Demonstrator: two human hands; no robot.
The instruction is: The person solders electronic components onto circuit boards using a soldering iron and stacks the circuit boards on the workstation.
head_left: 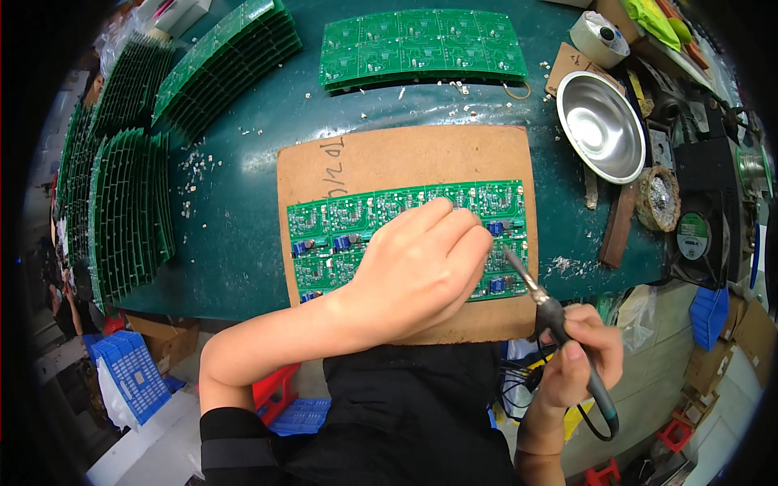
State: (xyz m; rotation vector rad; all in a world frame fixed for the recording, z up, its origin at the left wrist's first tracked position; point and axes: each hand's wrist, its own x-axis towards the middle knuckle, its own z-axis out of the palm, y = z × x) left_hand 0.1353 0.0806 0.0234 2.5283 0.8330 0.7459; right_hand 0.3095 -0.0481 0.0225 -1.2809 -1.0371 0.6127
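Observation:
A green circuit board panel (350, 215) with rows of small parts and several blue components lies on a brown board (405, 154) in front of me. Over the panel's middle rests my left hand (425, 263), its fingers curled together; the fingertips are hidden beneath it, so what they pinch, if anything, does not show. My right hand (585, 352) grips a soldering iron (551, 314) by its dark handle. The iron slants up and left, its tip over the right part of the panel, just right of my left knuckles. Whether the tip touches the panel I cannot tell.
Another stack of green panels (421, 44) lies at the far side of the green table (243, 194). More panels stand in racks (130, 219) at the left. At the right are a metal bowl (601, 125), a tape roll (600, 39), a fan (695, 235) and a solder spool (754, 172).

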